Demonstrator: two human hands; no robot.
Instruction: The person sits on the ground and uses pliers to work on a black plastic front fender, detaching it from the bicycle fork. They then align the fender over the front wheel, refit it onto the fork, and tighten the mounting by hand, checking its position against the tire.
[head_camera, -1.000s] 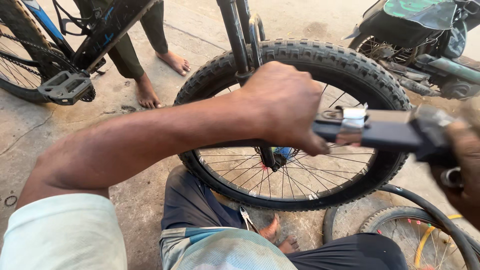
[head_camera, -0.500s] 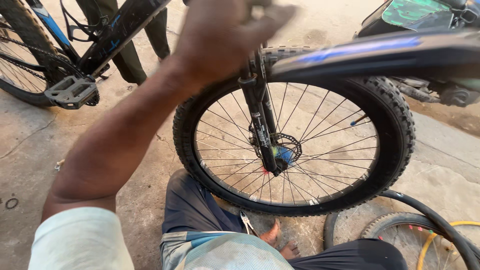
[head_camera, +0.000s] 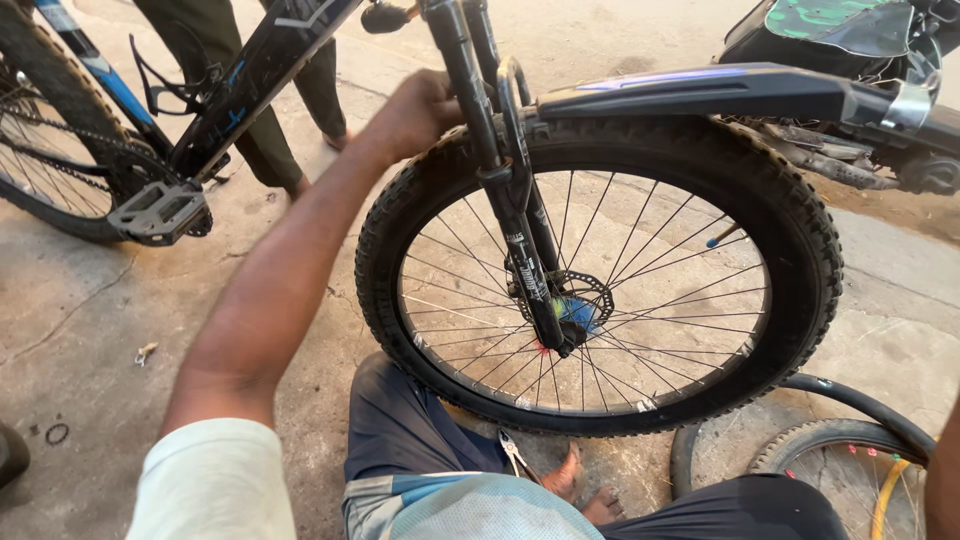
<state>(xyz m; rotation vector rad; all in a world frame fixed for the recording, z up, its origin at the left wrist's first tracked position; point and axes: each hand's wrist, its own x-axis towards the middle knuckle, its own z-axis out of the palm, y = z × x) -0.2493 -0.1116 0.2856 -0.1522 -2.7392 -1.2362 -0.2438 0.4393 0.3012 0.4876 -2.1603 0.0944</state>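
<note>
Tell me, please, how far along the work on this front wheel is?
Done: the front wheel sits in the fork, and the mudguard lies over the tyre. In hand: the left hand is at the fork's top. Left: whether the mudguard is fastened cannot be seen.

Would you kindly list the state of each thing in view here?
Left hand: closed around the top of the fork, beside the tyre.
Front wheel: mounted in the fork, upright, tyre on.
Mudguard: sits above the tyre, roughly level.
Pedal: flat, nothing on it.
Spare wheel: lying on the ground.
Pliers: resting on the person's lap.
Right hand: barely in view.
</note>
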